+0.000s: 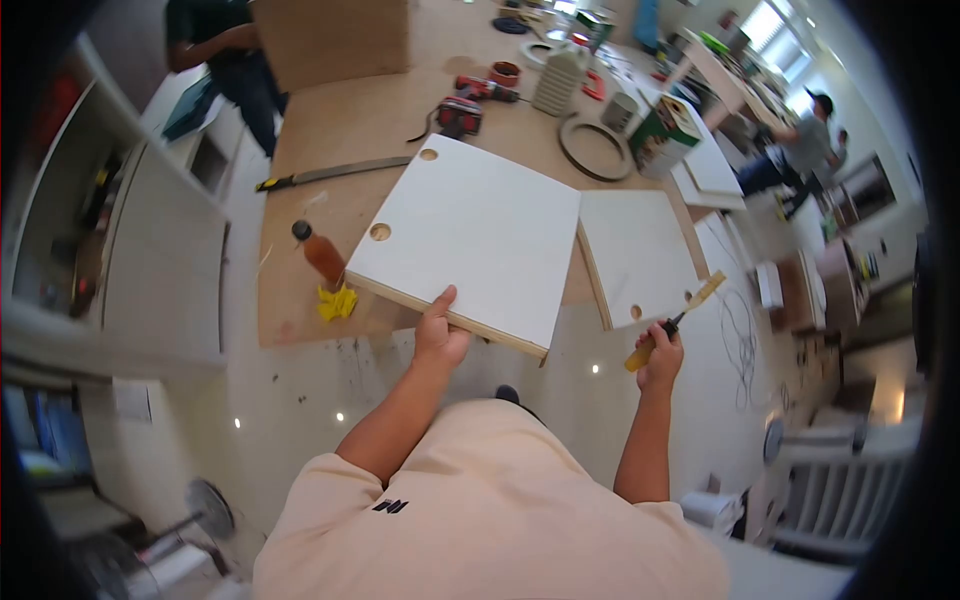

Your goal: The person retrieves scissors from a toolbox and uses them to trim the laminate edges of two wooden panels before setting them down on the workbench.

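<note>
My left hand (440, 335) grips the near edge of a white cabinet door panel (480, 230), thumb on the top face and fingers under it. The panel has bare wood-coloured edges and two round hinge holes near its left side. My right hand (660, 358) is closed around a yellow-handled, chisel-like tool (695, 303), its flat tan end pointing up and away to the right. Behind that tool lies a second white panel (640, 245) with round holes near its front edge.
On the brown table (330, 130) are an orange bottle (320, 255), a crumpled yellow piece (337, 303), a long flat blade (345, 173), a red cordless drill (487, 90), a roll of edging (596, 147) and a green can (667, 135). People stand at far left and right.
</note>
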Motion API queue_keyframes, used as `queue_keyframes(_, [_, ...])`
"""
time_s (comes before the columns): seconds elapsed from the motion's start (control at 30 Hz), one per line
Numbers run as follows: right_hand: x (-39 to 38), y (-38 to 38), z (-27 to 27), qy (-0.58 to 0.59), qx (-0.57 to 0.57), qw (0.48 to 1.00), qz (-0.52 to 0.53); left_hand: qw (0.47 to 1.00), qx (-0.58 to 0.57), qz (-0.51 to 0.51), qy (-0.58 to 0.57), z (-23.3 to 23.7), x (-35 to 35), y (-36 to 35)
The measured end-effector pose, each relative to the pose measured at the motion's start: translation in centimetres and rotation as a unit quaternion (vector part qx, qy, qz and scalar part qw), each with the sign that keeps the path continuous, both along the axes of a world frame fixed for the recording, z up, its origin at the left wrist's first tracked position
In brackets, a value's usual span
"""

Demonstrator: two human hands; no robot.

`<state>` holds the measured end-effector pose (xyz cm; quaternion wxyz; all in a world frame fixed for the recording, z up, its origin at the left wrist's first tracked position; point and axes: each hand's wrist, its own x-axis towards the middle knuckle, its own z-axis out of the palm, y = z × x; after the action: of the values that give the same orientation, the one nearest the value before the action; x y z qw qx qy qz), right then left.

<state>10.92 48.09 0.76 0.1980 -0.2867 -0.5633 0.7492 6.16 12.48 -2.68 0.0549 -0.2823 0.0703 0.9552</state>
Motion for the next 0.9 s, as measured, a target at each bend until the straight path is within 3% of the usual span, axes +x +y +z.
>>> queue_keyframes(0.2, [-3.0, 8.2, 2.8, 0.011, 0.075, 0.992, 0.101, 0.992, 0.000, 0.125, 0.012, -3.4, 1.4, 5.8])
queue_keyframes(0.43, [-5.9, 13.4, 4.3, -0.010, 0.076, 0.985, 0.153, 0.972, 0.006, 0.234, 0.007, -7.3, 1.8, 9.1])
queue_keyframes(0.77, [-6.6, 15.1, 3.5, -0.017, 0.073, 0.980, 0.185, 0.964, -0.026, 0.263, -0.009, -10.1, 1.9, 10.6])
queue_keyframes(0.9, [-5.9, 13.7, 3.0, -0.021, 0.038, 0.979, 0.199, 0.975, -0.062, 0.213, 0.003, -12.4, 2.7, 10.4])
